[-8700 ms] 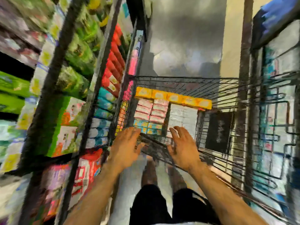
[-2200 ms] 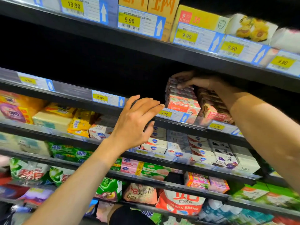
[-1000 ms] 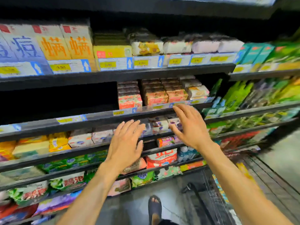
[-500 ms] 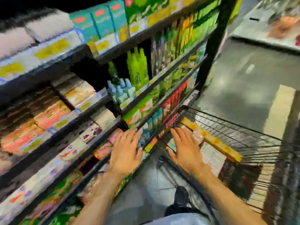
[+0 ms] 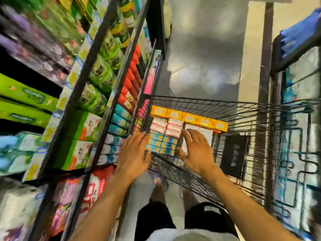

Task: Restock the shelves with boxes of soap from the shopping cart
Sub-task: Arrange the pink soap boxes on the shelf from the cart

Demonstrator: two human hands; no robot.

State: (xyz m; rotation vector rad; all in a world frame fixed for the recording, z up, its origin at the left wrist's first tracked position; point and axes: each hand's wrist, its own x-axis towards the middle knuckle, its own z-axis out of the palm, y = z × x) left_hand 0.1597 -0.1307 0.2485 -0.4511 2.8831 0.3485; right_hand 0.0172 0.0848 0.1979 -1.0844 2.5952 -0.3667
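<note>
A black wire shopping cart (image 5: 243,108) stands in front of me, holding stacked soap boxes. A row of yellow boxes (image 5: 189,117) lies along its far side, pink boxes (image 5: 166,126) sit nearer, and blue-and-orange boxes (image 5: 161,145) are nearest to me. White boxes (image 5: 206,133) lie to the right of them. My left hand (image 5: 133,153) hovers at the cart's near left corner with fingers straight, holding nothing. My right hand (image 5: 196,150) reaches over the near rim above the boxes, fingers spread and empty.
Shelves (image 5: 90,70) packed with green, red and teal products run along my left, close to the cart. A dark bag (image 5: 234,153) sits in the cart's right part. Another rack (image 5: 298,119) stands at the right. Grey floor (image 5: 205,49) lies beyond the cart.
My view has swung from the shelf down to the cart. Both empty hands have come off the shelf and now reach over the cart's near end above the soap boxes.
</note>
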